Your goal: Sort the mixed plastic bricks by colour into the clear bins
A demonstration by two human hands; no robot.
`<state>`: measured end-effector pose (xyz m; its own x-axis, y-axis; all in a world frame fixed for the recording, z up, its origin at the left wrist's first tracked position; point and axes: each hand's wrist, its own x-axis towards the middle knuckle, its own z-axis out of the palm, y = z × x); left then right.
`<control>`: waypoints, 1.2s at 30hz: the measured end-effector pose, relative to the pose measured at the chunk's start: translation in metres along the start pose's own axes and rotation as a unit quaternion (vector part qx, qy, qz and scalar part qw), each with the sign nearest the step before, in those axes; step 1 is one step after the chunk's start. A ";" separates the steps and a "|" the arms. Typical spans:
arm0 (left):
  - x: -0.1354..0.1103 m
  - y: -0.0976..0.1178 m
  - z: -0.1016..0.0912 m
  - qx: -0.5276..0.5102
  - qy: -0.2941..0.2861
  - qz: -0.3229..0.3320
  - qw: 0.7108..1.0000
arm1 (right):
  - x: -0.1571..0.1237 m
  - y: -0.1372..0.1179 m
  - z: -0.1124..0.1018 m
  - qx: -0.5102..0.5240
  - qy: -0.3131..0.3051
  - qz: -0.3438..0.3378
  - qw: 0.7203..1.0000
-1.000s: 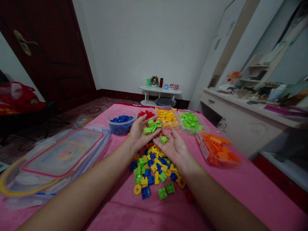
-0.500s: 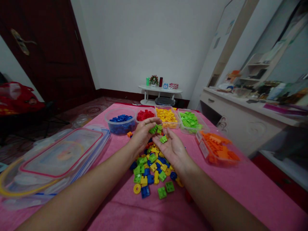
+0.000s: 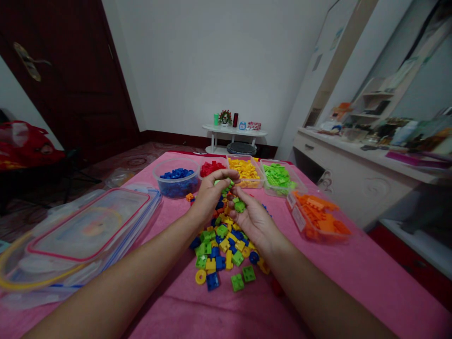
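My left hand (image 3: 209, 194) curls around several green toy bricks (image 3: 223, 184) above the far end of a mixed pile. Close beside it, my right hand (image 3: 254, 215) has its fingers bent round more green bricks (image 3: 239, 205) lying in its palm. Below both hands spreads the loose pile of toy bricks (image 3: 222, 245) in green, yellow, blue and some orange and red. A yellow ring (image 3: 200, 277), a blue brick (image 3: 213, 281) and two green bricks (image 3: 238, 282) lie at the pile's near edge.
Beyond my hands stand tubs of blue (image 3: 177, 181), red (image 3: 212, 167), yellow (image 3: 246, 172) and green bricks (image 3: 278, 178). An orange-brick tub (image 3: 319, 219) is at the right. Stacked lids (image 3: 92, 226) lie left on the pink cloth (image 3: 183, 310).
My right hand has closed its fingers over the green bricks that lay on its open palm. Both hands have come closer together; the left has dipped slightly.
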<state>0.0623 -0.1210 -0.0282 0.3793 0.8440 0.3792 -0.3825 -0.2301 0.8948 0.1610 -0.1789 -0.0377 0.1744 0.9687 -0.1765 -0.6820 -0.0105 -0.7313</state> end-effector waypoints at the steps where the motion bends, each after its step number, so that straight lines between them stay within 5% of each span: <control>1: -0.001 0.001 0.002 0.017 -0.008 0.001 1.000 | -0.001 0.001 0.000 -0.019 -0.017 -0.005 1.000; 7: -0.005 -0.001 0.006 0.000 -0.029 -0.013 0.999 | -0.001 0.002 0.001 -0.009 -0.044 -0.007 0.999; 15: 0.003 0.000 0.002 -0.145 0.059 -0.061 0.986 | 0.004 -0.017 -0.003 0.048 0.002 0.004 0.999; 22: 0.013 0.000 -0.010 -0.291 0.140 -0.166 0.932 | 0.071 -0.105 -0.034 -0.112 0.198 -0.121 0.966; 29: 0.013 -0.001 -0.010 -0.309 0.142 -0.216 0.915 | 0.111 -0.172 -0.052 -0.204 0.261 -0.138 0.933; 33: 0.014 0.001 -0.007 -0.315 0.128 -0.232 0.911 | 0.108 -0.160 -0.042 -0.238 0.270 -0.196 0.912; 36: 0.014 0.004 -0.006 -0.310 0.130 -0.229 0.914 | 0.087 -0.121 -0.021 -0.311 0.151 -0.261 0.901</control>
<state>0.0616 -0.1072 -0.0206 0.4373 0.8880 -0.1421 -0.6675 0.4264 0.6104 0.2737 -0.0985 0.0214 0.6059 0.7713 0.1951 0.0624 0.1983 -0.9781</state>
